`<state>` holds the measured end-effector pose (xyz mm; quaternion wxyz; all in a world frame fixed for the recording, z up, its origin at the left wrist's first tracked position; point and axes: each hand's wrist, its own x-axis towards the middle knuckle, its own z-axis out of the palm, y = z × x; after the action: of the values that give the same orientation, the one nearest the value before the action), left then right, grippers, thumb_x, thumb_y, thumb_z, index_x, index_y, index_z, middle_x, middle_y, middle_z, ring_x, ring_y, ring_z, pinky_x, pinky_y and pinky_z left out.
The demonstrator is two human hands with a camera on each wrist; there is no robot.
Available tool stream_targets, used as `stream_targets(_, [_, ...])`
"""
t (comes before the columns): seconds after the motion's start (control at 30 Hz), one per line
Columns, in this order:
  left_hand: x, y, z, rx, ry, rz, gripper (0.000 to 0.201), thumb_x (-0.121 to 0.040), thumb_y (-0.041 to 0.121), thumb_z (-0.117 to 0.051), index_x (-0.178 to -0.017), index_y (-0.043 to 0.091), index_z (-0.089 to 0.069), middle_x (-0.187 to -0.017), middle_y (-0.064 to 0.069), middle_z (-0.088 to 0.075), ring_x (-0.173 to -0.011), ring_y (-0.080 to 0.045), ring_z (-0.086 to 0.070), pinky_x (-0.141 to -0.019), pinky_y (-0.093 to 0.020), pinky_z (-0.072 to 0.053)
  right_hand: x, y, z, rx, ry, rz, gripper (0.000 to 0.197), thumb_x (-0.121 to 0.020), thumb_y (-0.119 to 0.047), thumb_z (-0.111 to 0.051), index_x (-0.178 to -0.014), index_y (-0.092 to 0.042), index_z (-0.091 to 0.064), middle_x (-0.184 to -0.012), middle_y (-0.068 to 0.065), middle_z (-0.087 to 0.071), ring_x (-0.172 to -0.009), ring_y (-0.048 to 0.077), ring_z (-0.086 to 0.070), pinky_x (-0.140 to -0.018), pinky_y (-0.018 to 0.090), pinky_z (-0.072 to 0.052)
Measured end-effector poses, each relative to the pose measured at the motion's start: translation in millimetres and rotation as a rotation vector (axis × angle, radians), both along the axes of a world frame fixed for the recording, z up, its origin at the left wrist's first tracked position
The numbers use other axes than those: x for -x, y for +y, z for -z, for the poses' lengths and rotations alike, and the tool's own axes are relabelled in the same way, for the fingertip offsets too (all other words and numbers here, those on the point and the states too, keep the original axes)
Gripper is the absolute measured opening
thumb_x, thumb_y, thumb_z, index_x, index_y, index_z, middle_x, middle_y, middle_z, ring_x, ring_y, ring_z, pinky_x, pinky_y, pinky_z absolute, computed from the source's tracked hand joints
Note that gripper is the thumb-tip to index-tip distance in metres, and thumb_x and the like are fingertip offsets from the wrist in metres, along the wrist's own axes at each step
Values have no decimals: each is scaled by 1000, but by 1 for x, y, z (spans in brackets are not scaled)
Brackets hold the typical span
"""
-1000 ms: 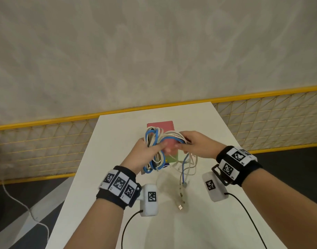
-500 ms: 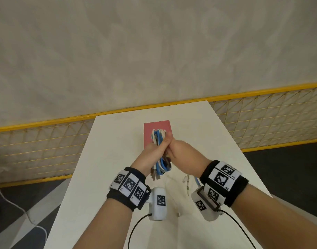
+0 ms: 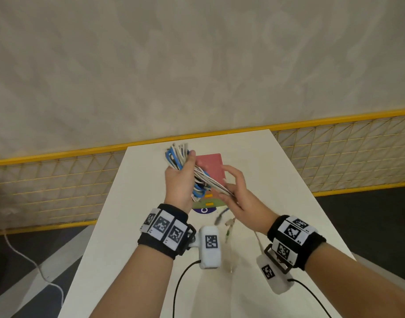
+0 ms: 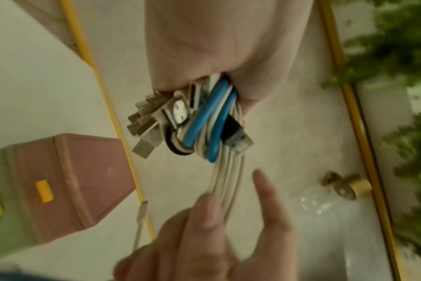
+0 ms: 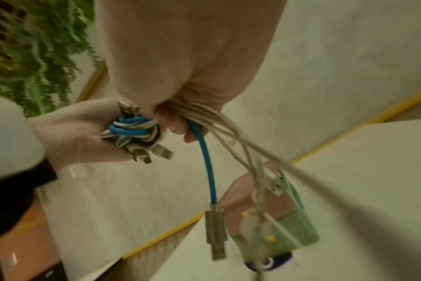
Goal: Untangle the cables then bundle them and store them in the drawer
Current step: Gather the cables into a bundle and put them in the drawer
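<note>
My left hand (image 3: pixel 184 177) grips a coiled bundle of white and blue cables (image 3: pixel 176 154) above the far middle of the white table (image 3: pixel 277 203). Its loops stick out past my fingers, and several USB plugs (image 4: pixel 146 131) poke out at the palm end. White strands (image 3: pixel 212 181) run taut from the bundle to my right hand (image 3: pixel 231 190), which pinches them. Below that hand a blue cable (image 5: pixel 206 161) hangs down, ending in a metal plug (image 5: pixel 215 237). The small drawer box (image 3: pixel 210 166), pink on top and green beneath with yellow handles, stands under my hands.
A yellow-railed mesh fence (image 3: pixel 334 157) runs behind the table's far edge. A blue round piece (image 3: pixel 202 211) shows at the box's near foot. A clear bottle-like thing with a gold cap (image 4: pixel 339 188) lies on the table. A white cord (image 3: pixel 32 265) trails on the floor at left.
My hands were clasped together on the bundle. Now the left hand has lifted it up and to the far left, while the right hand has drawn the loose strands out to the right.
</note>
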<state>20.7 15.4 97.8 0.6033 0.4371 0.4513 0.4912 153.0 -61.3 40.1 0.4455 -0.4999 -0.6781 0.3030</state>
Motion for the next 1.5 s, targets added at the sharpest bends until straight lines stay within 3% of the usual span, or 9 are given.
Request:
stream_targets(0.2, [8, 1, -6, -47, -102, -33, 22, -87, 27, -71, -82, 10, -58, -56, -3, -60, -49, -17, -60, -54, -31, -53, -19, 0, 21, 262, -323, 8, 41, -97, -22, -46, -135, -31, -32, -84, -4, -58, -56, -2, -55, -65, 43, -54])
stream_targets(0.3, [13, 2, -9, -121, -54, -39, 15, -84, 22, -75, -80, 15, -62, -57, -5, -59, -47, -16, -59, -53, -28, -50, -21, 4, 12, 205, -357, 34, 96, -72, -40, -77, -147, -33, -18, -132, -9, -50, -114, 0, -49, -102, 30, -40])
stream_targets(0.37, [11, -2, -12, -164, -29, -13, 16, -84, 20, -75, -74, 18, -62, -56, -5, -59, -47, -19, -58, -55, -30, -50, -7, 12, 1, 155, -224, 21, 120, -62, -46, -81, -151, -30, -2, -145, -7, -37, -132, 4, -36, -108, 23, -34])
stream_targets(0.53, [12, -11, -24, -220, -149, 202, 14, -87, 21, -70, -78, 20, -60, -48, 1, -48, -47, -19, -52, -62, -34, -50, 11, 20, 1, 255, -106, 22, 18, -90, -18, -61, -106, -10, -64, -85, 9, -70, -72, 22, -64, -68, 32, -53])
stream_targets(0.63, [25, -8, -21, -203, -140, 380, 14, -86, 25, -69, -77, 17, -60, -49, 1, -34, -47, -18, -49, -67, -41, -50, -10, 20, 7, 232, -374, 31, 26, -89, -20, -57, -111, -29, -68, -94, -6, -74, -77, 14, -66, -69, 30, -53])
stream_targets(0.87, [29, -18, 3, -95, 246, 532, 17, -86, 24, -71, -75, 15, -62, -47, 1, -46, -40, -20, -44, -45, -24, -46, -27, 43, -22, 146, -925, 249, 24, -78, -14, -53, -97, -18, -65, -91, 6, -69, -86, 31, -63, -68, 30, -44])
stream_targets(1.23, [8, -23, 32, -52, 519, 436, 37, -64, 33, -87, -82, 5, -69, -67, -9, -64, -54, -19, -61, -57, -35, -56, -15, 46, -20, 135, -785, 373, 36, -84, -14, -56, -119, -15, -48, -88, 7, -66, -78, 27, -62, -62, 29, -38])
stream_targets(1.33, [9, -20, 32, -65, 551, 416, 44, -62, 31, -82, -88, -1, -66, -76, -17, -67, -66, -21, -63, -70, -44, -58, -19, 40, -24, 138, -603, 295, 30, -81, -17, -66, -110, -15, -57, -76, -4, -56, -71, 17, -52, -60, 25, -36])
stream_targets(1.5, [18, -13, 27, -69, 513, 406, 22, -78, 24, -77, -74, 6, -64, -67, -13, -56, -63, -19, -53, -59, -28, -45, -47, 22, -36, 206, -504, 93, 15, -86, -29, -67, -80, -18, -60, -67, -8, -56, -59, 5, -50, -54, 17, -36])
